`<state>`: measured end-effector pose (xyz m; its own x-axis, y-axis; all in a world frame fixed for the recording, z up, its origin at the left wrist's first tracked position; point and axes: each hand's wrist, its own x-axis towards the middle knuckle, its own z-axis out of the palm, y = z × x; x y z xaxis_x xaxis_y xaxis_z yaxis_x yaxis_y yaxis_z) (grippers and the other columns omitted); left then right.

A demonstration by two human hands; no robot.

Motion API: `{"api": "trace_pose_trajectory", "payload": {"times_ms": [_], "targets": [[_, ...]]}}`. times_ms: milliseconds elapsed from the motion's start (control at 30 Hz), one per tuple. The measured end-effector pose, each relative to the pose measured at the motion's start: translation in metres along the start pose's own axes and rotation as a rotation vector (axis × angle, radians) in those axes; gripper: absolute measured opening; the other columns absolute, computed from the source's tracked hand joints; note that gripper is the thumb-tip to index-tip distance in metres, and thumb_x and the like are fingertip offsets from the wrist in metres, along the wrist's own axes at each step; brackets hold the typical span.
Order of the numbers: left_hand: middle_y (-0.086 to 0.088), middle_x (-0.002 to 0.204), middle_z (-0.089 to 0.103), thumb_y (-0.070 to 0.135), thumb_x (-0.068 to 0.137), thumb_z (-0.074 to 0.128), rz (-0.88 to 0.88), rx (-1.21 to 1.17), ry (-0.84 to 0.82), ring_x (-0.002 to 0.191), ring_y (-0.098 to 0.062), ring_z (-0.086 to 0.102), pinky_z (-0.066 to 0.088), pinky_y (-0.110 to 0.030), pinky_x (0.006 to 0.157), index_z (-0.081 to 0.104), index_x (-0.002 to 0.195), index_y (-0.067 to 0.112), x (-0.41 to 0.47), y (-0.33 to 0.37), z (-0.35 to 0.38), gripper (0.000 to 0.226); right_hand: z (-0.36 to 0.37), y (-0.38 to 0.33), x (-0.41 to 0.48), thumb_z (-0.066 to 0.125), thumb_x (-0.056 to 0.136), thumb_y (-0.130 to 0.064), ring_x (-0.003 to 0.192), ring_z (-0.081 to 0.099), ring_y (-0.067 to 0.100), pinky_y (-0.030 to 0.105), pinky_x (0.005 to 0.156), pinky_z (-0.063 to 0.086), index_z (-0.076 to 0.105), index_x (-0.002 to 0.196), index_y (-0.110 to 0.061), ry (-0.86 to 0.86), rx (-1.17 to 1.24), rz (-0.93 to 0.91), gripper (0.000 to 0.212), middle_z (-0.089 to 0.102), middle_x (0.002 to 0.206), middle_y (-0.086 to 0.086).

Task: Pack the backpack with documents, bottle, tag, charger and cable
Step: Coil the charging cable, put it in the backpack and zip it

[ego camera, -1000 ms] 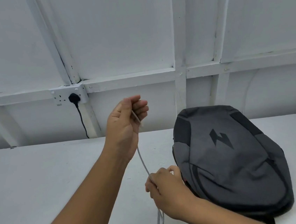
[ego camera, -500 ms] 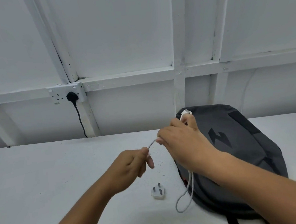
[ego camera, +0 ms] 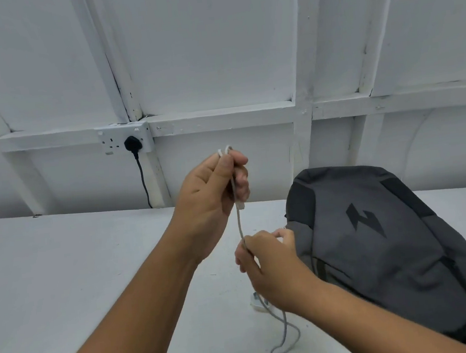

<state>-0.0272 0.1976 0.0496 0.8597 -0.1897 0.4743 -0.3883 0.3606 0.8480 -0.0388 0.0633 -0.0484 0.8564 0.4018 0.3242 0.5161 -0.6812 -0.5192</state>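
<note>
A grey and black backpack (ego camera: pixel 382 244) with a lightning mark lies flat on the white table (ego camera: pixel 64 274), to the right. My left hand (ego camera: pixel 213 190) is raised in the middle of the view, shut on folded loops of a thin grey-white cable (ego camera: pixel 240 224). The cable runs down into my right hand (ego camera: pixel 270 264), which pinches it just left of the backpack. Below that hand the cable hangs in a loop near the table. A white charger plug (ego camera: pixel 258 303) lies on the table, mostly hidden under my right wrist.
A white wall socket (ego camera: pixel 125 138) with a black plug and black cord (ego camera: pixel 143 183) sits on the wall behind the table, to the left. White wall beams run across and up the background.
My left hand rose from low over the table to chest height with the cable loops. My right hand dropped from near the backpack's top to lower left of it, sliding along the cable.
</note>
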Motion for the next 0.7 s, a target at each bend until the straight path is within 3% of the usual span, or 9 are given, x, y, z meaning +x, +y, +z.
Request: {"api": "trace_pose_trajectory", "payload": {"times_ms": [100,167,267,367,433,500,600,700], "targets": [[0.001,0.075,0.065,0.033,0.102,0.053,0.059,0.092,0.073,0.069,-0.014,0.058,0.052,-0.025,0.069,0.074,0.093,0.021,0.005,-0.010,-0.003,0.025,0.006,-0.012,-0.011,0.036,0.102,-0.026,0.104,0.039,-0.004,0.025,0.097,0.014,0.055,0.083,-0.031,-0.026,0.059,0.010,0.028,0.061,0.081,-0.015],[0.001,0.078,0.069,0.025,0.106,0.050,0.123,0.333,0.078,0.073,-0.015,0.064,0.054,-0.025,0.071,0.072,0.095,0.018,0.005,-0.017,-0.010,0.026,0.005,-0.017,-0.016,0.037,0.101,-0.025,0.100,0.040,-0.002,0.029,0.100,0.015,0.059,0.088,-0.030,-0.066,0.032,0.012,0.026,0.060,0.083,-0.016],[0.004,0.083,0.073,0.018,0.107,0.051,0.114,0.851,-0.041,0.078,-0.011,0.069,0.053,-0.021,0.075,0.069,0.092,0.009,0.000,-0.029,-0.028,0.025,-0.012,-0.021,-0.019,0.040,0.103,-0.029,0.093,0.024,0.003,0.036,0.096,0.021,0.063,0.094,-0.030,-0.075,-0.110,0.001,0.025,0.051,0.086,-0.016],[0.010,0.079,0.071,0.026,0.106,0.052,-0.054,1.181,-0.195,0.076,-0.006,0.067,0.053,-0.025,0.072,0.067,0.090,0.018,-0.011,-0.038,-0.048,0.024,-0.037,-0.021,-0.013,0.044,0.103,-0.031,0.098,0.035,0.014,0.043,0.089,0.021,0.060,0.089,-0.030,-0.011,-0.430,-0.087,0.021,0.050,0.083,-0.012],[0.011,0.070,0.068,0.030,0.109,0.046,-0.193,1.183,-0.269,0.067,-0.006,0.062,0.053,-0.030,0.068,0.066,0.087,0.024,-0.022,-0.043,-0.056,0.030,-0.053,-0.018,-0.004,0.057,0.097,-0.028,0.098,0.044,0.017,0.046,0.088,0.019,0.053,0.083,-0.029,0.026,-0.646,-0.162,0.015,0.050,0.080,-0.012],[0.010,0.063,0.064,0.037,0.110,0.038,-0.296,1.051,-0.299,0.059,-0.005,0.055,0.048,-0.026,0.062,0.066,0.082,0.026,-0.035,-0.046,-0.055,0.041,-0.066,-0.011,0.006,0.069,0.088,-0.023,0.100,0.046,0.018,0.049,0.092,0.021,0.058,0.085,-0.028,0.009,-0.778,-0.227,0.013,0.054,0.083,-0.011],[0.008,0.057,0.048,0.044,0.107,0.035,-0.358,0.746,-0.250,0.055,-0.009,0.040,0.036,-0.020,0.056,0.061,0.075,0.024,-0.049,-0.043,-0.045,0.046,-0.077,-0.001,0.023,0.058,0.083,-0.008,0.104,0.048,0.024,0.050,0.097,0.022,0.061,0.093,-0.023,-0.007,-0.928,-0.331,0.018,0.056,0.090,-0.005],[0.006,0.058,0.036,0.049,0.100,0.046,-0.388,0.505,-0.166,0.054,-0.013,0.027,0.030,-0.022,0.052,0.052,0.068,0.022,-0.056,-0.038,-0.034,0.042,-0.075,0.001,0.034,0.048,0.098,-0.018,0.122,0.045,0.029,0.054,0.104,0.014,0.057,0.111,-0.022,-0.079,-0.863,-0.342,0.016,0.058,0.112,-0.003]]}}
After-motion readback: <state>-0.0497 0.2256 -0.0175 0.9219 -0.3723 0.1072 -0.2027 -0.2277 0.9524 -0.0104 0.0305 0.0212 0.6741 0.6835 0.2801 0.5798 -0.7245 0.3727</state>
